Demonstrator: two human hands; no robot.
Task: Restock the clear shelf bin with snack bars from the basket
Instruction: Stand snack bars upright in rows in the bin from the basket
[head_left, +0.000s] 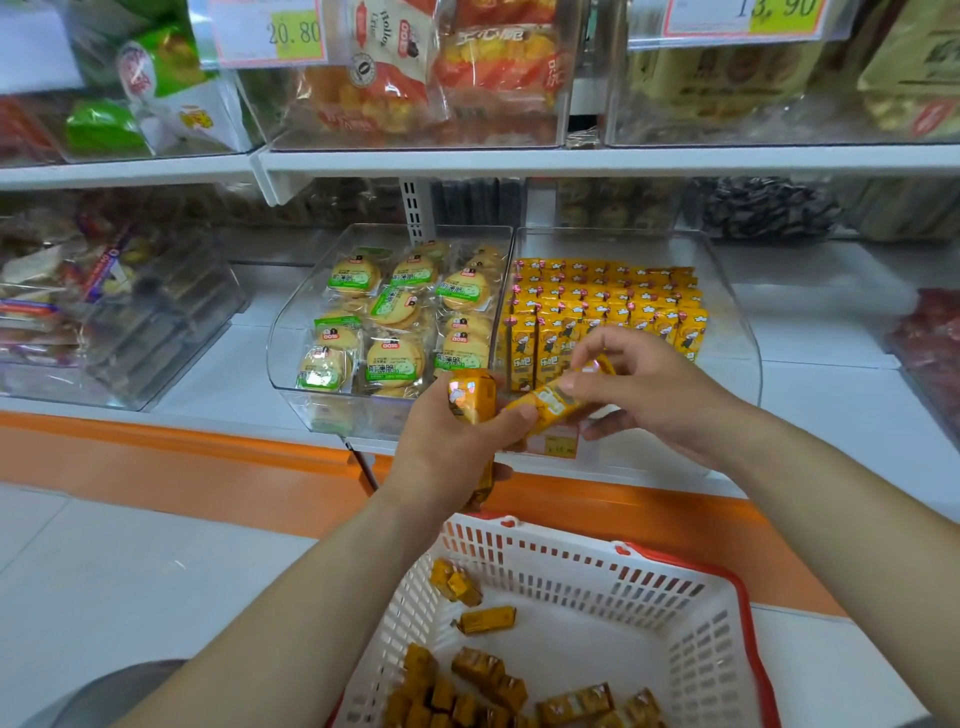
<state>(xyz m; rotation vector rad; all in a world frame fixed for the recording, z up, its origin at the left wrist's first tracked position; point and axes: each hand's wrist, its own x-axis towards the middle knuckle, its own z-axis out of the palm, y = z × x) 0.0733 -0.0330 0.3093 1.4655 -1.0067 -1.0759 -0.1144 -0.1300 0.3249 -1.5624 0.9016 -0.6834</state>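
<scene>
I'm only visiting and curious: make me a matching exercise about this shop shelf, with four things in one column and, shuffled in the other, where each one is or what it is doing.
Things
1. left hand
2. basket
3. round biscuits
4. rows of snack bars

Place or state
A. right compartment of the clear bin
B. grips a yellow bar
C. white with a red rim, nearest the camera
D. left compartment of the bin

Pairs: 1-B, 2-C, 3-D, 4-A
</scene>
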